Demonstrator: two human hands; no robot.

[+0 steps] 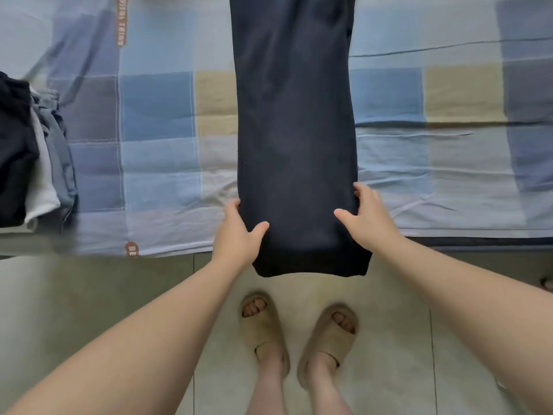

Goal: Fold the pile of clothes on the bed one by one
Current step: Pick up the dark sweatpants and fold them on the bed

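Observation:
A long dark navy garment [294,130] lies folded into a narrow strip across the bed, its near end hanging over the bed's front edge. My left hand [238,235] grips its left edge near that end, thumb on top and fingers underneath. My right hand [366,215] grips the right edge the same way, thumb lying on the cloth. A stack of folded clothes [33,157], black, white and grey-blue, sits at the far left of the bed.
The bed is covered by a checked sheet [155,115] in blue, grey and beige patches. Below its front edge is a pale tiled floor [74,295], where my feet in tan slippers [294,330] stand.

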